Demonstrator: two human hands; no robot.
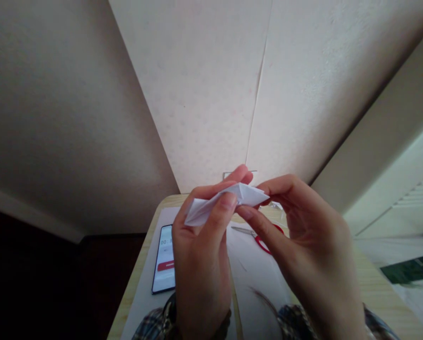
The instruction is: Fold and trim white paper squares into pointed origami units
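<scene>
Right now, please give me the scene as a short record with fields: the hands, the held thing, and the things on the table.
left hand: pinches the folded white paper, thumb in front
right hand: pinches the same paper at its right end
paper position: held up above the table
phone: flat on the table, left of the hands, screen lit
scissors: red handles, on the table behind the hands, partly hidden

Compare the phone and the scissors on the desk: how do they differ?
The phone lies left of the left hand, its lit screen showing timer digits and a red bar; the scissors lie farther back, between the hands. The phone is a flat slab; the scissors are slim, with metal blades and red handles partly hidden by the right hand. Both rest on the desk untouched; both hands hold the folded white paper.
</scene>
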